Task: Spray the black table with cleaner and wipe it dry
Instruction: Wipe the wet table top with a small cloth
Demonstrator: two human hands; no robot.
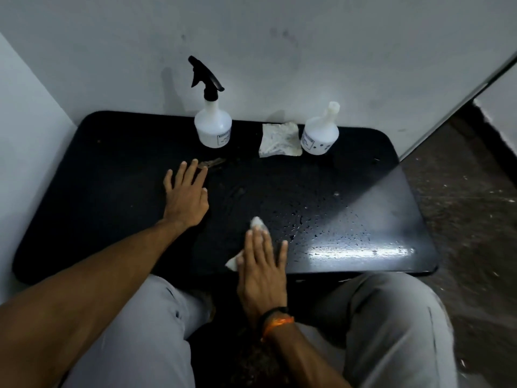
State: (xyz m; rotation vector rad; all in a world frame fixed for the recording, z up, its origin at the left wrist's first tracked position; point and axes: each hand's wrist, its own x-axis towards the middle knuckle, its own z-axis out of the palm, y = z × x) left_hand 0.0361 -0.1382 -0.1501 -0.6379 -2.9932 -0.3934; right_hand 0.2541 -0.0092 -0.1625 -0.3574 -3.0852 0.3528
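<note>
Wiping step. Right hand (pixel 263 271) lies flat, fingers extended, pressing cloth (pixel 258 224) onto table (pixel 98 191); left hand (pixel 186 196) open, braced flat. Droplets (pixel 321 219) sit just beyond and right of right hand. Advice: sweep there, overlapping strokes, steady pressure. Sprayer (pixel 213 119) stands beyond left hand.

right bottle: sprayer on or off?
Off. The right bottle shows a bare white neck with no trigger head; the left bottle has its black sprayer on.

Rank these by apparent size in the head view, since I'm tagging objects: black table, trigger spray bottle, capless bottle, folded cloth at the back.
1. black table
2. trigger spray bottle
3. capless bottle and folded cloth: look alike, unranked.
</note>
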